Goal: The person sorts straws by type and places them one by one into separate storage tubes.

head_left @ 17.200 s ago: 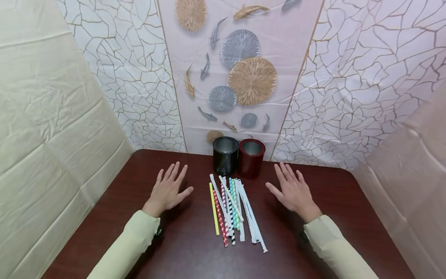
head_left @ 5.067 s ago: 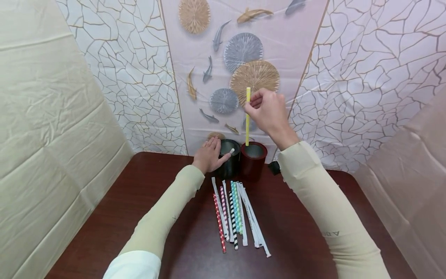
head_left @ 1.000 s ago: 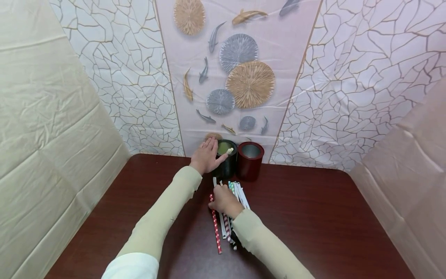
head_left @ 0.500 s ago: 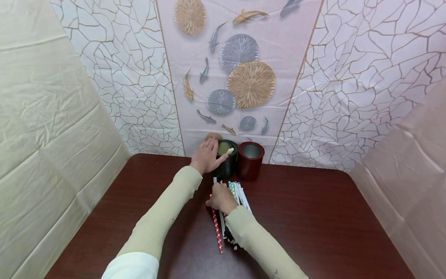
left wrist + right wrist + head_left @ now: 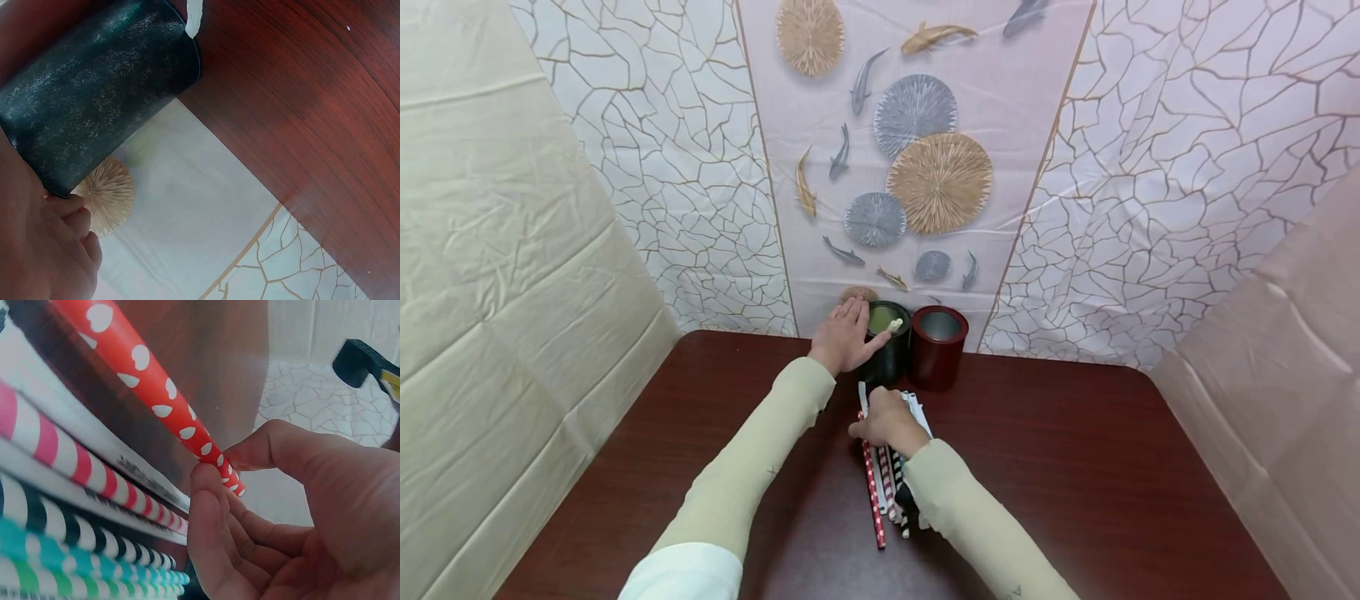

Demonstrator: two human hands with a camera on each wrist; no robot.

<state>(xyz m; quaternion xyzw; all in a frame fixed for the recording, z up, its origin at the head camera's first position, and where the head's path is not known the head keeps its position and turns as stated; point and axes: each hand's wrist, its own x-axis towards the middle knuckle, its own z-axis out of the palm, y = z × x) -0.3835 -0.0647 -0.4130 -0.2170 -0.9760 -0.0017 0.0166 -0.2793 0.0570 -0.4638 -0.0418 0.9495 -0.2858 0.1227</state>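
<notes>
My left hand (image 5: 842,337) is around the rim of the black can (image 5: 889,360), thumb in front and fingers at its far left. Pale straw tips (image 5: 895,323) show at that can's mouth, by the thumb. Against it on the right stands the dark red can (image 5: 937,358). In front of the cans, my right hand (image 5: 887,421) is over a bundle of paper straws. Thumb and forefinger pinch one end of a red straw with white hearts (image 5: 172,406) at the bundle's left edge. The hand hides the middle of the bundle in the head view.
Beside the red straw lie white wrapped straws (image 5: 917,408), a pink-striped straw (image 5: 81,462), a black-striped straw (image 5: 75,528), and blue and green ones. The brown tabletop (image 5: 1075,467) runs back to a patterned cloth wall (image 5: 715,208), with beige cloth (image 5: 497,333) at the sides.
The yellow straw has left the right hand, which came down to the bundle. In the last half second this hand and the red straw shifted slightly right. The left hand stayed at the black can.
</notes>
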